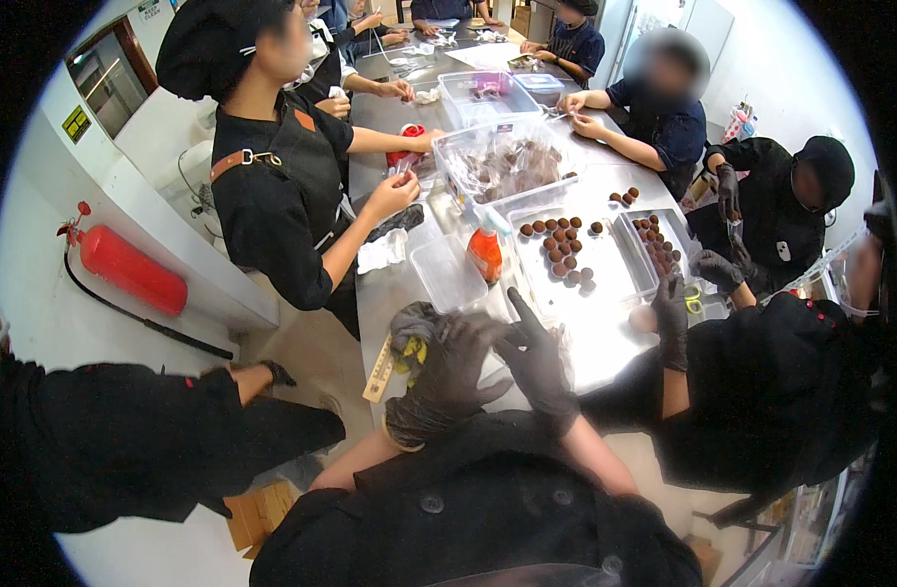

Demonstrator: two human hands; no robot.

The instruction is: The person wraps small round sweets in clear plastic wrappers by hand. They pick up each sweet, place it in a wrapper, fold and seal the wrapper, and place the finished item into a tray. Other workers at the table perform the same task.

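Observation:
Both my hands wear dark translucent gloves and meet above the steel table's near edge. My left hand [452, 367] is blurred, its fingers spread towards the other one. My right hand [538, 359] has its fingers apart, the index finger pointing up the table, and shows no object in it. Beside my left hand lie a dark crumpled cloth [413, 323], a yellow-green cloth [412, 356] and a wooden-backed thermometer [379, 370]. Beyond my hands are a clear plastic lid [448, 275], an orange spray bottle [485, 255] and a clear tray [591, 290] with several brown balls [560, 248].
A large clear bin [456, 187] of wrapped brown balls stands farther up the table. To the right, a second tray [641, 257] holds more balls, near yellow-green scissors [693, 299]. Co-workers stand around the table; a gloved co-worker's hand [671, 323] is close on my right.

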